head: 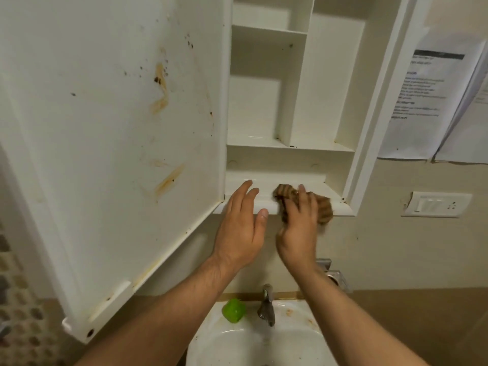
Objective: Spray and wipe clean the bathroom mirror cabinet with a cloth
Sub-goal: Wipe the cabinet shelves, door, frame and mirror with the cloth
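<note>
The white cabinet (298, 83) hangs open above the sink, its shelves bare. Its door (111, 143) swings out to the left, and the inner face carries brown streaks and dark specks. My right hand (299, 225) grips a brown striped cloth (323, 210) and presses it on the cabinet's bottom ledge (340, 207). Just left of it, my left hand (243, 220) rests flat on the same ledge with fingers straight, the thumb under the rim.
Below the cabinet are a white sink (290, 336) with a metal tap (267, 305) and a green object (233, 310) on its rim. Printed papers (422, 101) hang on the wall at right, above a switch plate (435, 204).
</note>
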Action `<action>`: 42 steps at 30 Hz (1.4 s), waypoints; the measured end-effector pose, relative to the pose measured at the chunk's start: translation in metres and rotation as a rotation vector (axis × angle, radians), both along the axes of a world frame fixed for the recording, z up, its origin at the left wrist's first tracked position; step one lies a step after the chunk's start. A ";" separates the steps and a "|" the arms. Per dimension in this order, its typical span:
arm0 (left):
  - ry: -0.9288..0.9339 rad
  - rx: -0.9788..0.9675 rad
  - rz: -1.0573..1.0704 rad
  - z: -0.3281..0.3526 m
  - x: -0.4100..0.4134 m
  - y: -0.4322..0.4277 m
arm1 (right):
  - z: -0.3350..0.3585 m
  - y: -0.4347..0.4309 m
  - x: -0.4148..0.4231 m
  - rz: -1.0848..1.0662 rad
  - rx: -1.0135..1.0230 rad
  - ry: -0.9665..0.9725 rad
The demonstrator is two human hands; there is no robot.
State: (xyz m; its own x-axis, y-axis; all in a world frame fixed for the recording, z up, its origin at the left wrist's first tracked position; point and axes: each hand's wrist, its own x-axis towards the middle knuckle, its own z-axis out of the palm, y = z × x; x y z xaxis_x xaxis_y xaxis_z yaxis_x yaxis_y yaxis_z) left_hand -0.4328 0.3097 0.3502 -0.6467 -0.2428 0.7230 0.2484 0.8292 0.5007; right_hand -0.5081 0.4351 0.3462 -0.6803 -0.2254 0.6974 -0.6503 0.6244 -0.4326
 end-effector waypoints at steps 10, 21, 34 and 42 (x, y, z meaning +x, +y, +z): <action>0.067 -0.044 0.159 0.043 0.029 -0.009 | 0.053 -0.044 0.020 0.590 0.050 -0.028; 0.380 -0.208 0.376 0.193 0.033 0.021 | 0.236 -0.065 0.022 0.855 -0.710 -0.125; 0.009 -0.996 1.344 0.377 0.147 0.017 | 0.403 -0.132 0.056 0.871 -0.984 -0.265; -0.116 -0.907 1.643 0.406 0.204 0.009 | 0.342 -0.156 0.026 0.748 -0.562 0.602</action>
